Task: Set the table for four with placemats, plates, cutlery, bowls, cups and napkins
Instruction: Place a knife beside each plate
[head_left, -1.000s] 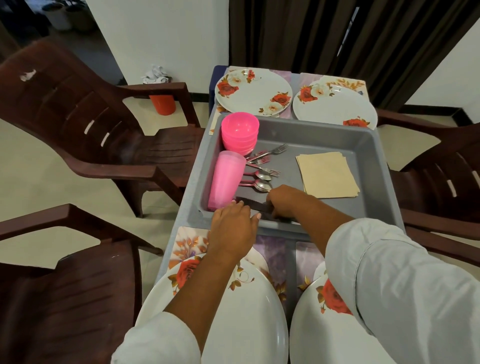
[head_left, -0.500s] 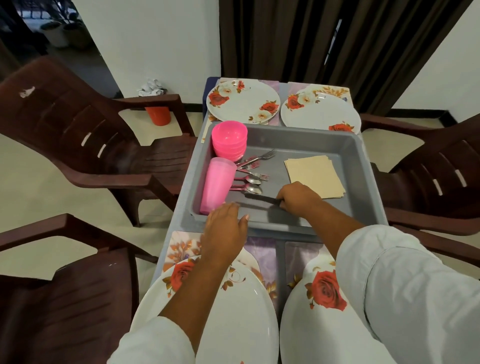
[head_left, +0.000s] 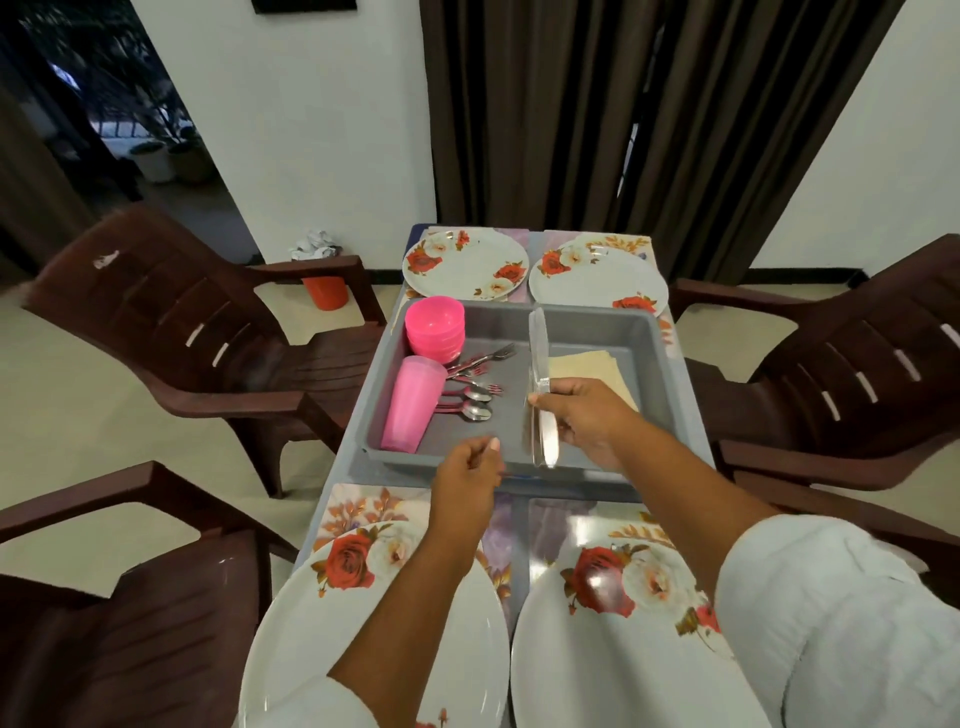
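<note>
My right hand (head_left: 587, 415) grips a bundle of table knives (head_left: 540, 364) by the handles, blades pointing away, lifted above the grey tray (head_left: 660, 353). My left hand (head_left: 467, 483) hovers at the tray's near rim with loosely curled fingers, and I see nothing in it. Inside the tray are stacked pink bowls (head_left: 434, 325), stacked pink cups (head_left: 413, 402) lying on their side, forks and spoons (head_left: 475, 384) and beige napkins (head_left: 592, 364). Floral plates sit on placemats (head_left: 358, 512): far left (head_left: 465, 265), far right (head_left: 597, 283), near left (head_left: 322, 623), near right (head_left: 597, 649).
Brown plastic chairs flank the narrow table: two on the left (head_left: 182, 332) (head_left: 130, 623) and one on the right (head_left: 857, 374). An orange bin (head_left: 324, 291) stands on the floor behind the left chair. Dark curtains hang beyond the table's far end.
My right hand has lifted the knives off the tray floor and turned them upright. My left hand has come off the tray's near rim. The camera has tilted up.
</note>
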